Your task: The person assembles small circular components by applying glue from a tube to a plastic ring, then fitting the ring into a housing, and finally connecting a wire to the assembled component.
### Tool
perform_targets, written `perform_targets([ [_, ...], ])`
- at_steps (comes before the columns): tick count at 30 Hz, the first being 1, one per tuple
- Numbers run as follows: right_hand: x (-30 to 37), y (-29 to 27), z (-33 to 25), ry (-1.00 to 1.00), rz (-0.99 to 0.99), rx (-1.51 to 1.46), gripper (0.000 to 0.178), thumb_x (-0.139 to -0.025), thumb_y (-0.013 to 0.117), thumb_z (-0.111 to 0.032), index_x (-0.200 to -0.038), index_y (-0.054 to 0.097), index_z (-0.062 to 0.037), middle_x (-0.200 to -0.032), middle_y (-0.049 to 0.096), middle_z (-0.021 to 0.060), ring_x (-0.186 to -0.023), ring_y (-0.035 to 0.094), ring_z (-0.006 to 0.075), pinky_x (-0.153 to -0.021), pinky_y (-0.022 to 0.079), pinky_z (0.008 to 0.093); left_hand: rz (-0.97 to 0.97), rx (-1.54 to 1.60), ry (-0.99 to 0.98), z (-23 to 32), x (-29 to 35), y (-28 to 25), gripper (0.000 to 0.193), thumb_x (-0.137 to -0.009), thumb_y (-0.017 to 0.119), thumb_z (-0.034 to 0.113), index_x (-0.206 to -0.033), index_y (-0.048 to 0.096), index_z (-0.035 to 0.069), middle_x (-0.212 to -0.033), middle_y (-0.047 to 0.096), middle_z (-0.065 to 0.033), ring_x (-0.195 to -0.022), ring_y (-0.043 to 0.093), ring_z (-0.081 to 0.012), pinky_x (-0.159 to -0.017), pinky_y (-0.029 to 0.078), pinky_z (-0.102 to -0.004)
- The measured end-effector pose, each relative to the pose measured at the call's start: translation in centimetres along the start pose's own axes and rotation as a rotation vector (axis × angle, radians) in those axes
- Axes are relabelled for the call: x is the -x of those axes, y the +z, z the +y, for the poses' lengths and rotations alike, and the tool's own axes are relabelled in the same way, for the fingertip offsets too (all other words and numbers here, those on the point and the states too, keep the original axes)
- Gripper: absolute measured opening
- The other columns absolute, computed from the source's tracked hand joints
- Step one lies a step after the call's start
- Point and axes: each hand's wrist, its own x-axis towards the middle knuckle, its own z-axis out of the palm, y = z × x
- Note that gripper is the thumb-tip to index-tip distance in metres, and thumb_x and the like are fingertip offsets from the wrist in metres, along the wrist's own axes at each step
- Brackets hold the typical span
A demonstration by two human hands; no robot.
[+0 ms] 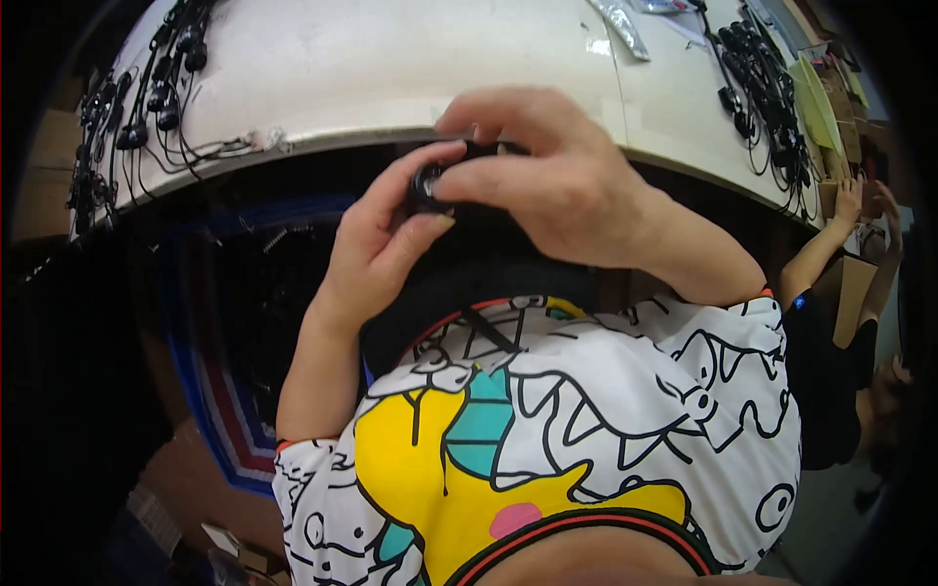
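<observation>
In front of my body, just off the near edge of the table, my left hand [376, 230] grips a small black round part [427, 188] between thumb and fingers. Its ring-like end faces up, with something lighter in the middle. My right hand [557, 161] reaches over from the right; one lower digit presses on that same part, and its other fingers curl above. Something dark shows between the right hand's fingers, too hidden to name.
The white table [332, 68] curves ahead. Black corded parts [161, 88] hang over its left end, more corded parts [767, 93] lie at the right. A clear plastic bag [620, 27] rests at the back. A blue-edged striped bag [210, 391] stands below left; a co-worker [831, 361] is at right.
</observation>
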Motion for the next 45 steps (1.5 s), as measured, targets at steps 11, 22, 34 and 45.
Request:
perform_targets([
  [11, -6.6, -3.3, 8.8, 0.325, -0.020, 0.070, 0.024, -0.074, 0.049, 0.000, -0.094, 0.060, -0.0061, -0.096, 0.057, 0.0119, -0.084, 0.056, 0.0269, -0.073, 0.045, 0.0316, 0.051, 0.183, -0.031, 2.9, -1.5, -0.2, 0.042, -0.081, 0.052, 0.001, -0.121, 0.042, 0.000, -0.076, 0.050, -0.0019, -0.063, 0.044, -0.0067, -0.056, 0.037, -0.0169],
  [22, -10.2, -0.8, 19.5, 0.410, -0.307, 0.593, 0.019, -0.082, 0.050, -0.025, -0.090, 0.061, -0.0128, -0.094, 0.058, 0.0065, -0.092, 0.056, 0.0211, -0.078, 0.039, 0.0388, 0.266, 0.175, 0.334, 3.8, -2.7, 2.5, 0.067, -0.074, 0.063, 0.046, -0.117, 0.040, 0.000, -0.054, 0.047, -0.0054, -0.042, 0.040, -0.0109, -0.042, 0.029, -0.0226],
  [34, -3.8, -3.2, 15.2, 0.468, -0.208, 0.383, 0.020, -0.081, 0.055, -0.029, -0.087, 0.060, -0.0111, -0.091, 0.056, 0.0051, -0.088, 0.056, 0.0201, -0.075, 0.039, 0.0366, 0.263, 0.168, 0.157, 1.5, -4.7, 4.8, 0.074, -0.078, 0.053, 0.053, -0.124, 0.033, -0.001, -0.064, 0.042, -0.0019, -0.057, 0.036, -0.0091, -0.053, 0.028, -0.0226],
  [45, -3.6, -0.6, 14.0, 0.617, -0.115, 0.425, 0.031, -0.079, 0.054, -0.035, -0.092, 0.061, -0.0077, -0.099, 0.055, 0.0109, -0.090, 0.056, 0.0265, -0.079, 0.044, 0.0350, 0.148, 0.179, 0.127, -0.6, -3.0, 2.7, 0.047, -0.081, 0.053, 0.034, -0.109, 0.046, -0.003, -0.061, 0.046, -0.0016, -0.054, 0.039, -0.0061, -0.047, 0.027, -0.0182],
])
